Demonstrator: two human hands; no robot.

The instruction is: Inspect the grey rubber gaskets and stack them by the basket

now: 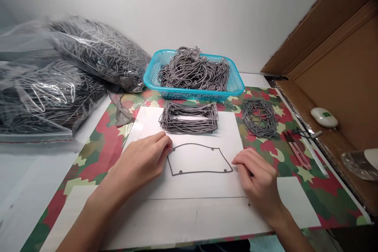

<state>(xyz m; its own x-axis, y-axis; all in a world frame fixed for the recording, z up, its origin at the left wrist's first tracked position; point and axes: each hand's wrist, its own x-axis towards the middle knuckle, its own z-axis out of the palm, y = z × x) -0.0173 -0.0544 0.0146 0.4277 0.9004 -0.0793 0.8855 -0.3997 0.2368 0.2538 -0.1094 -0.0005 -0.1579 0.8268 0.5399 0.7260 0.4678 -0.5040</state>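
1. In the upper left of the frame, two clear bags (97, 49) bulge with gray strands on the white bench (17, 204).
2. Your left hand (146, 155) lies left of center, its fingers close together at the upper left corner of the gray loop (195, 172); I cannot tell whether they pinch it.
3. That loop lies flat at the center of the frame, on a white sheet (189, 189). It is a thin, dark gray strip forming a lopsided four-sided outline: the top edge bows upward, the bottom runs nearly straight, and the right side slants out to a pointed lower corner. Four small round eyelets sit along its inner edge, near the corners.
4. Above it you have a stack of similar loops (190, 129), then a blue basket (189, 93) heaped with tangled gray strands.
5. Your right hand (256, 175) is right of center, fingers curled, tips beside the loop's right side; I cannot tell whether they touch it.
6. Farther right lie a gray tangle (267, 122) and pink-handled snips (297, 152) on camouflage-patterned cloth (333, 193).
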